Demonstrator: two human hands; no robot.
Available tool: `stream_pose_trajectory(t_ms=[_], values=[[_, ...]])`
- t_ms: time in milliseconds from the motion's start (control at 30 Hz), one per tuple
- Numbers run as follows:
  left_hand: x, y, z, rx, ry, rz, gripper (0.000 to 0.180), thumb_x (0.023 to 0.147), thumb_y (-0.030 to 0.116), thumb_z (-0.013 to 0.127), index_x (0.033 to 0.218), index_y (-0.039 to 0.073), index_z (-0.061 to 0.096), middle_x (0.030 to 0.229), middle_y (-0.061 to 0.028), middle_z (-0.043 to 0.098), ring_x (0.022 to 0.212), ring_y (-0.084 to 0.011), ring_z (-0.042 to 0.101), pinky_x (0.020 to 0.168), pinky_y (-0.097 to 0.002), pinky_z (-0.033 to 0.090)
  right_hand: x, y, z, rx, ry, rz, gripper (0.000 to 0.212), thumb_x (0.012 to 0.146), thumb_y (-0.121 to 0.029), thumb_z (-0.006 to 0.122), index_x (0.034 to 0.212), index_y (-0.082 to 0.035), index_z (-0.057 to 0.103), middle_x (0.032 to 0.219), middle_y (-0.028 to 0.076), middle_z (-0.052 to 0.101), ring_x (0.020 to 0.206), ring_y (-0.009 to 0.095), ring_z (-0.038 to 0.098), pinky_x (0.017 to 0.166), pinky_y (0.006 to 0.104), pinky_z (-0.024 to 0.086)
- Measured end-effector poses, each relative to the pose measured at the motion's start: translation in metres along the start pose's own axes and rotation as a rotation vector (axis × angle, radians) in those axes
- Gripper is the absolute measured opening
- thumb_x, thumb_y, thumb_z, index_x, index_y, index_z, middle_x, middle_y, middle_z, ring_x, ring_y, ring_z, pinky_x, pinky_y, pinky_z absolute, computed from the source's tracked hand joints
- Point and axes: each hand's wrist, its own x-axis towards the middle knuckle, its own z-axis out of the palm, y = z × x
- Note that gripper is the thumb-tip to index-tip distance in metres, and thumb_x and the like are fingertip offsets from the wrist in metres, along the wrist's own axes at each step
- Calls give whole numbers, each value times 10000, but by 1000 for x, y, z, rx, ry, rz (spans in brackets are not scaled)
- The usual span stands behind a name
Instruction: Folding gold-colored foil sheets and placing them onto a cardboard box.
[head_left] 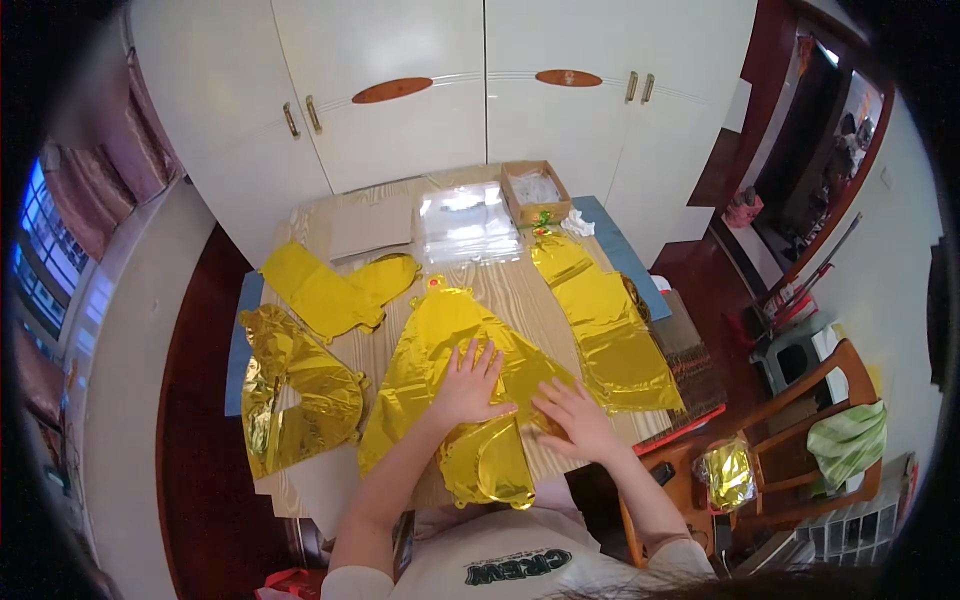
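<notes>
A flat, uninflated gold foil balloon [445, 325] lies spread on the wood-grain table in front of me, its lower part reaching the near edge. My left hand [468, 388] rests flat on its middle with fingers spread. Just to the right, my right hand [578, 422] is open, palm down, at the balloon's right edge, its fingers over the foil. Neither hand grips anything. Two more flat gold foil balloons lie on the left, one farther back [315, 290] and one nearer [300, 405]. Another long gold foil piece [605, 325] stretches along the right side.
Toward the back are a beige flat sheet [372, 228], clear plastic sleeves [468, 230] and a cardboard box [543, 214] with clear bags inside. White cabinets [400, 130] stand behind the table. At right, a wooden chair [855, 375] holds a green cloth [847, 440] and a gold foil bundle [729, 475].
</notes>
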Motion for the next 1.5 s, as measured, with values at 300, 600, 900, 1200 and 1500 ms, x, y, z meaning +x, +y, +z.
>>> stream_pose_trajectory(t_ms=[300,600,900,1200,1500], values=[[0,-1,-3,0,-35,-24,1034,796,777,463,1474,13,306,1552,-220,236,1441,-432,172,1141,-604,111,11,15,28,-174,-29,66,684,891,-613,497,1406,-163,480,1466,108,445,1384,340,361,1140,580,187],[6,-13,-2,-1,3,-25,1024,795,773,472,1466,15,323,1537,-220,267,1428,-440,195,1134,-607,134,10,13,24,-175,-12,69,663,877,-577,542,1379,-147,498,1443,111,464,1365,333,382,1126,541,241],[6,-14,-3,-6,-11,-17,1010,797,764,477,1471,28,321,1532,-223,274,1427,-442,197,1131,-609,148,29,32,17,-261,159,436,500,746,-338,759,1147,-95,588,1055,132,610,1007,297,560,831,435,433],[7,-14,-4,14,-21,-29,1021,795,778,469,1468,24,323,1528,-226,278,1424,-438,211,1127,-615,162,45,35,0,-123,-140,659,558,742,-410,751,1188,-106,611,990,162,680,967,332,631,831,442,478],[6,-13,-6,4,-50,-46,1035,801,781,445,1483,17,300,1555,-213,229,1450,-399,170,1141,-606,140,-5,28,-17,72,-32,635,375,801,-286,701,1093,-58,646,883,164,688,789,328,668,716,440,531]])
